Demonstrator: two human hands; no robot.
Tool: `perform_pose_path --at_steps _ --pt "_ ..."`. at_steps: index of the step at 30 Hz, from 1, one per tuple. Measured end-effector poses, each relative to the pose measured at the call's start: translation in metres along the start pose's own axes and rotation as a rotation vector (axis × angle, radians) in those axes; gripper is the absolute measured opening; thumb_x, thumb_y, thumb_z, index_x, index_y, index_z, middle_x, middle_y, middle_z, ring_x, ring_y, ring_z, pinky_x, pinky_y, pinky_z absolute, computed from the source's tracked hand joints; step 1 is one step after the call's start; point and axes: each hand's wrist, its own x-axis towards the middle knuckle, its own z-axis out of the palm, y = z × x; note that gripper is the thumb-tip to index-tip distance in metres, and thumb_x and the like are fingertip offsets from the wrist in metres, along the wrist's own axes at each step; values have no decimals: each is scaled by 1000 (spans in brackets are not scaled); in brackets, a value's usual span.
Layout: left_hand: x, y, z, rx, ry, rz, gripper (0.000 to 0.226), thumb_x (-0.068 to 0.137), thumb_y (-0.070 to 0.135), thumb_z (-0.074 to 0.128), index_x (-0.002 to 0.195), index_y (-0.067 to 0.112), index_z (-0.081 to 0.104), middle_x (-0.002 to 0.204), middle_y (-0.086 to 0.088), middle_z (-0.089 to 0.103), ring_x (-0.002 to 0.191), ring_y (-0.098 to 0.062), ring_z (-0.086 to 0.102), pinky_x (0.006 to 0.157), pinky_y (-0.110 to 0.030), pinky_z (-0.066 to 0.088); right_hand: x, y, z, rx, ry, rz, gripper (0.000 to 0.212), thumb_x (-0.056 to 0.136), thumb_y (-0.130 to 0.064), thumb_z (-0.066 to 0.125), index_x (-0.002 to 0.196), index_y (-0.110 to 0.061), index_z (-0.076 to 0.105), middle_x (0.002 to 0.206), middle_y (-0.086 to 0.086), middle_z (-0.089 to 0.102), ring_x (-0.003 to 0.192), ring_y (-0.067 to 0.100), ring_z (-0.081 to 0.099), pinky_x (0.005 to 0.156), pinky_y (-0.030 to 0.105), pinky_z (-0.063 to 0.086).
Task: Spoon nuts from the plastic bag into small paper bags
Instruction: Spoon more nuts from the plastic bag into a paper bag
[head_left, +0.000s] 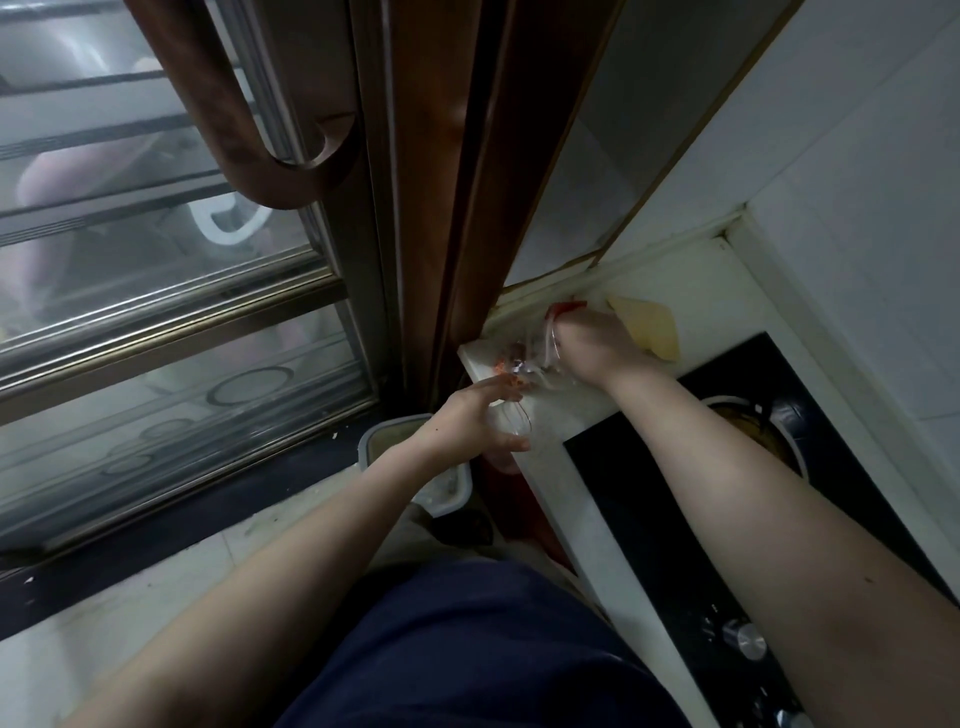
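Note:
A clear plastic bag (535, 358) with a red strip at its far end and reddish-brown nuts inside lies on the near-left corner of the white counter (582, 499). My right hand (592, 348) lies on top of the bag's far end, with its fingers curled down into the plastic. My left hand (480, 421) reaches in from the counter's edge, its thumb and fingers curved round the clear near end of the bag. Pale yellow paper bags (652, 327) lie flat just behind my right hand. I see no spoon.
A black glass cooktop (649, 499) with a pot on its burner (763, 431) and metal knobs (744, 640) fills the counter to the right. A grey bin (447, 488) stands on the floor below my left hand. A brown-framed sliding glass door (208, 312) stands to the left.

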Motion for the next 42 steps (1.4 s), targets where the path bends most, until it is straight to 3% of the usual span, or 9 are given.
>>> perform_pose_path --at_steps 5,7,12,15,17,24,29,35,42 --pt "5 1 0 -23 1 -11 68 71 38 85 132 24 57 159 5 29 137 -16 40 92 -14 37 5 11 3 256 -45 170 32 89 -28 62 60 -20 52 63 -6 52 70 21 61 51 22 33" --pt "6 3 -1 -26 3 -21 70 71 39 85 134 23 56 160 4 27 140 -18 37 99 -20 37 4 13 0 350 -12 206 37 87 -36 65 55 -19 54 59 -7 55 63 20 60 48 21 36" --pt "8 8 -1 -44 9 -7 68 72 39 84 132 23 58 162 5 20 144 -18 31 113 -34 36 6 15 -7 559 8 250 19 80 -11 63 76 7 64 77 19 68 75 33 66 60 36 50" --pt "10 8 -1 -47 18 -10 67 71 39 84 131 23 59 163 5 19 144 -18 32 112 -35 36 3 14 -15 641 4 277 9 74 5 59 74 13 62 74 23 66 74 35 65 57 27 43" --pt "11 7 -1 -44 25 -7 67 72 40 84 131 23 59 163 6 17 144 -18 31 110 -31 36 0 13 -23 679 11 284 15 66 11 57 55 2 59 60 11 60 61 22 58 47 15 39" --pt "16 6 -2 -5 57 -9 70 71 44 83 133 22 57 162 8 19 143 -17 31 100 -21 30 -5 18 -33 679 68 284 27 79 -4 62 55 -16 61 66 1 56 66 16 53 51 18 34" --pt "16 11 -2 -17 47 -10 74 70 46 84 135 24 56 162 6 21 140 -15 35 100 -21 34 -11 23 -45 864 179 329 9 79 -17 73 86 -11 77 76 4 67 64 8 58 54 13 42" --pt "10 18 -3 -51 57 4 72 70 44 84 133 22 57 155 5 32 129 -8 42 87 -11 34 -17 24 -59 1105 178 418 16 82 -16 72 74 -3 71 46 0 61 34 8 42 37 13 33" --pt "1 28 -11 -89 85 28 77 71 49 82 138 24 52 140 7 51 124 -10 50 94 -21 39 -25 25 -63 1325 217 623 19 85 -9 67 68 -3 60 55 10 57 31 9 35 34 13 22"
